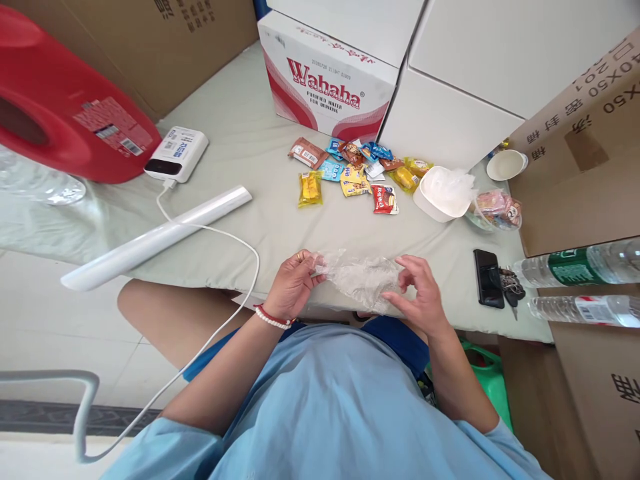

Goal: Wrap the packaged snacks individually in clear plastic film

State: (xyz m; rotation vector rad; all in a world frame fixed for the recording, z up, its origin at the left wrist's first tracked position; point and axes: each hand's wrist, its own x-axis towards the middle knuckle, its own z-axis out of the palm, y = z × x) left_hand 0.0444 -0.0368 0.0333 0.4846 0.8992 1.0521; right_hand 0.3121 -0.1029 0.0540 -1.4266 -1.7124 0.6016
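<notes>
A crumpled clear plastic bag (357, 277) stretches between my hands above the front edge of the covered table. My left hand (296, 283), with a ring and a red-and-white bracelet, pinches the bag's left end between thumb and fingers. At the other end, my right hand (417, 290) is open, its thumb and curved fingers apart beside the plastic; whether the fingertips touch it I cannot tell. Beyond the bag lie several small wrapped snacks, among them a yellow packet (311, 189) and a red packet (385, 199). A white tub (434, 200) holds crumpled clear plastic.
A white tube-shaped lamp (160, 239) and a cabled white device (177, 153) lie left, near a red jug (75, 100). Right are a phone (489, 279), keys (511, 285), water bottles (585, 265), a paper cup (506, 165) and a snack bag (495, 210). Cartons (327, 87) stand behind.
</notes>
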